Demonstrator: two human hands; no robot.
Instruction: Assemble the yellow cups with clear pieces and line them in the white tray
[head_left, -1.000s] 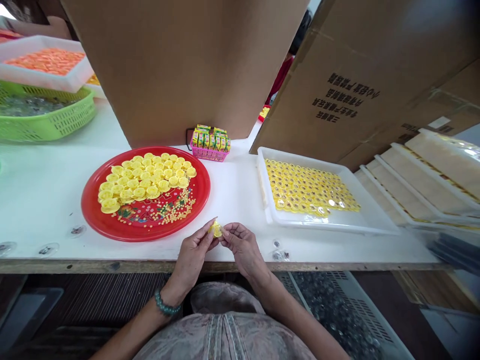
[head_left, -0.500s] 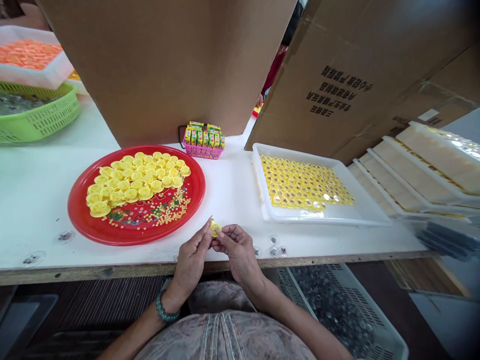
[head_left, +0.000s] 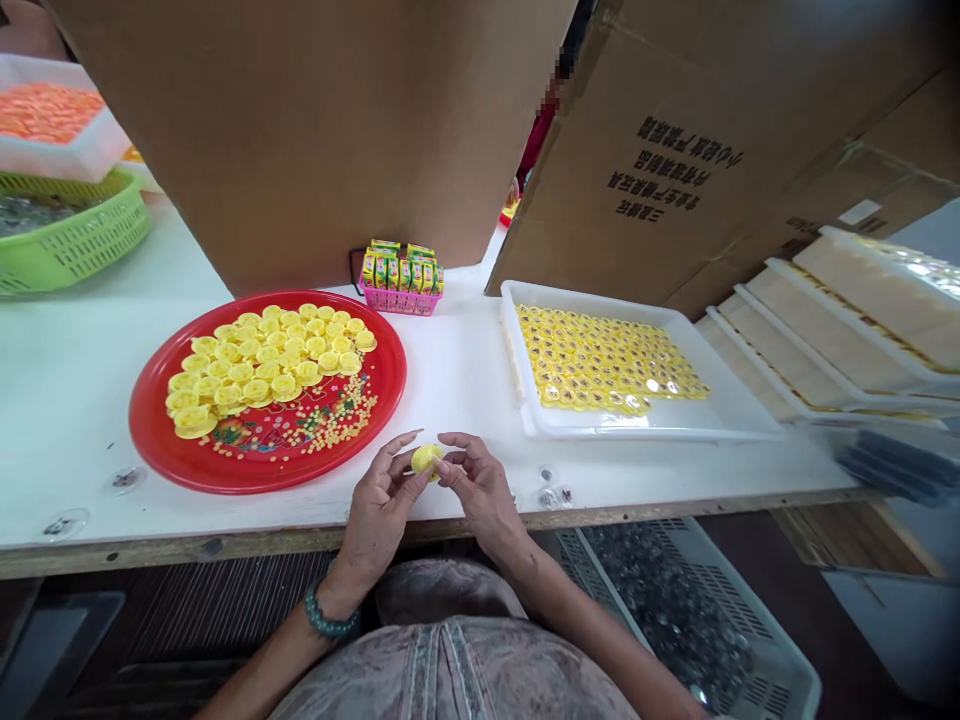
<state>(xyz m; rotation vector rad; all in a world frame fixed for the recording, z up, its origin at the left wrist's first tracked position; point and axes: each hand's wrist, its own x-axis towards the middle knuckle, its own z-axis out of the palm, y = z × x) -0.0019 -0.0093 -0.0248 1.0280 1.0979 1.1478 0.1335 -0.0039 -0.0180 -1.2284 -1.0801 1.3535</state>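
Observation:
Above the table's front edge, my left hand (head_left: 381, 515) and my right hand (head_left: 486, 505) pinch a small round yellow plastic piece (head_left: 426, 458) between thumbs and fingers. Its plain yellow side faces up. Left of my hands lies a red oval tray (head_left: 154, 440), with many yellow round pieces (head_left: 255, 370) and tiny yellow beads (head_left: 330, 420) on it. To the right, a white tray (head_left: 600, 432) holds rows of yellow pieces with clear, dark-marked faces (head_left: 592, 360). Just right of my right hand lie several small clear round parts (head_left: 555, 496).
A pink basket (head_left: 401, 303) of small boxes stands behind the red tray. Tall cardboard sheets (head_left: 337, 130) rise at the back. Stacked white trays (head_left: 847, 320) stand at right. A green basket (head_left: 90, 240) is at far left. Below the edge sits a crate of clear parts (head_left: 667, 600).
The yellow piece has been turned, from its dark-marked face showing to its plain yellow side. My fingers have spread somewhat around it. The view has shifted slightly.

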